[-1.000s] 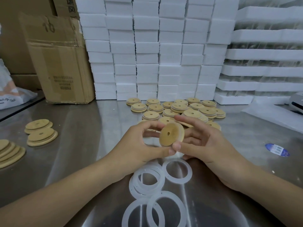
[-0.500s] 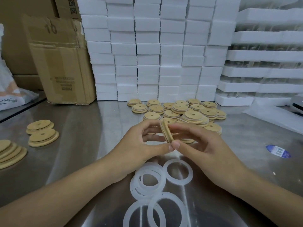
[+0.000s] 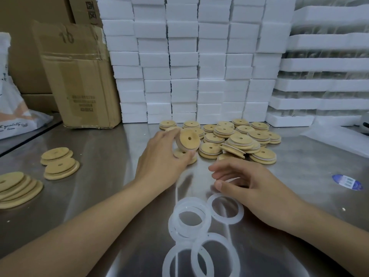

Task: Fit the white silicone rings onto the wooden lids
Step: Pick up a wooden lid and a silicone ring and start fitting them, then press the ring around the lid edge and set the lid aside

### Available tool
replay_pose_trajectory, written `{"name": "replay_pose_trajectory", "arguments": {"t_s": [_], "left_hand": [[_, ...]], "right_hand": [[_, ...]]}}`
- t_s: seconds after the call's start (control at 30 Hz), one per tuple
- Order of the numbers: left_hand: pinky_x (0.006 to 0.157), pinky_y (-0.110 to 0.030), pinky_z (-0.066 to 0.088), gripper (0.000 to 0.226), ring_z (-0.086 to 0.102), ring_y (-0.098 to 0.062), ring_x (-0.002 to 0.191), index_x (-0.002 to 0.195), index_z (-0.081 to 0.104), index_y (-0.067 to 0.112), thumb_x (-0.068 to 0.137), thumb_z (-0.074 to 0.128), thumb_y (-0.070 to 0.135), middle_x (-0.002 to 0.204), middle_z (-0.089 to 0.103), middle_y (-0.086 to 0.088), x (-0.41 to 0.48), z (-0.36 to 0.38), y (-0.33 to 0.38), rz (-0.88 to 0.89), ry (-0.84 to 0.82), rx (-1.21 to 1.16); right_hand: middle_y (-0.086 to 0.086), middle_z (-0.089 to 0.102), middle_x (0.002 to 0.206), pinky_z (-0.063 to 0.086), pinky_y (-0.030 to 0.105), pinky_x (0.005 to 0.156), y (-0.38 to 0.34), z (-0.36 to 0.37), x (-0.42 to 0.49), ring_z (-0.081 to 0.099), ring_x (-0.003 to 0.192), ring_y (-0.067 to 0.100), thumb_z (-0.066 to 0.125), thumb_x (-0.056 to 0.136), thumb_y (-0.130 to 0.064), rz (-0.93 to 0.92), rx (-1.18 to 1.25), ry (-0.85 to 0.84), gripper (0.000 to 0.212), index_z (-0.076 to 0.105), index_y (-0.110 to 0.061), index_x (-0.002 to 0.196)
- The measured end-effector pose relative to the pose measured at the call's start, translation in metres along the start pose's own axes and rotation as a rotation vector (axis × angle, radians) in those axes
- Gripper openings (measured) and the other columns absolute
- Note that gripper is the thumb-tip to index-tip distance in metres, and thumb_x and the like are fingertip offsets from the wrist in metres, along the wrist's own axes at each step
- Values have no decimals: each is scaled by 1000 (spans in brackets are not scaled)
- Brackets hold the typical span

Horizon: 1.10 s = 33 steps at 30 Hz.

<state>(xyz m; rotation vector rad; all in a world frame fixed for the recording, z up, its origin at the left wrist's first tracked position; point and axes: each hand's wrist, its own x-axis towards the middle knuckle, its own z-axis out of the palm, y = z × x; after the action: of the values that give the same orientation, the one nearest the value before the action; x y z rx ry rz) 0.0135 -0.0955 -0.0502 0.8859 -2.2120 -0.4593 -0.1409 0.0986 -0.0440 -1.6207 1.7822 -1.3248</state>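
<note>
Table: I am looking down on the grey brushed-steel table [image 3: 103, 160], which is carrying all the work.
Far pile: the pile of round wooden lids [image 3: 241, 136] is lying just beyond both hands, many showing a pale band at the rim.
Left hand: half a second ago it was meeting the other hand at the centre. Now the left hand [image 3: 163, 156] is reaching out to the near edge of that pile, fingers and thumb curled round one lid.
Right hand: the right hand [image 3: 247, 186] is dropping away toward the table, fingers curled over a white ring [image 3: 232, 179]. I cannot tell whether it is pinching it.
Held lid: the round wooden lid with a centre hole [image 3: 189, 139] is hanging above the pile's near edge. I am judging it fitted and going to the finished lot, with the next cycle starting.
Lid pointing: it is standing tilted on edge, holed face toward me and slightly right. A disc has no long axis.
Loose rings: the flat white silicone rings [image 3: 189, 216] are lying overlapped nearest me.
</note>
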Motion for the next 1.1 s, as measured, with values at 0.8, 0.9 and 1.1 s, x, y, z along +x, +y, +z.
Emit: {"name": "replay_pose_trajectory", "arguments": {"t_s": [0.8, 0.9, 1.1], "left_hand": [[104, -34, 48, 39, 54, -12, 135, 139, 60, 42, 102, 55, 55, 145, 57, 18, -80, -128, -75, -67, -58, 520], [105, -28, 44, 39, 52, 3, 131, 136, 63, 48, 98, 66, 48, 137, 58, 32, -82, -122, -60, 100, -46, 347], [109, -22, 41, 36, 45, 13, 131, 136, 66, 50, 101, 58, 57, 143, 55, 35, -79, -103, -43, 134, -198, 339]], "right_hand": [[-22, 69, 106, 49, 20, 94, -3, -3, -2, 63, 108, -1, 76, 95, -32, -96, -273, -104, 9, 74, -40, 99], [-25, 68, 106, 47, 16, 92, -3, -3, -2, 62, 107, -3, 75, 95, -35, -102, -289, -107, 8, 74, -42, 98], [-24, 69, 106, 46, 13, 93, -1, -2, 0, 61, 108, -5, 76, 95, -33, -106, -294, -112, 10, 74, -42, 99]]}}
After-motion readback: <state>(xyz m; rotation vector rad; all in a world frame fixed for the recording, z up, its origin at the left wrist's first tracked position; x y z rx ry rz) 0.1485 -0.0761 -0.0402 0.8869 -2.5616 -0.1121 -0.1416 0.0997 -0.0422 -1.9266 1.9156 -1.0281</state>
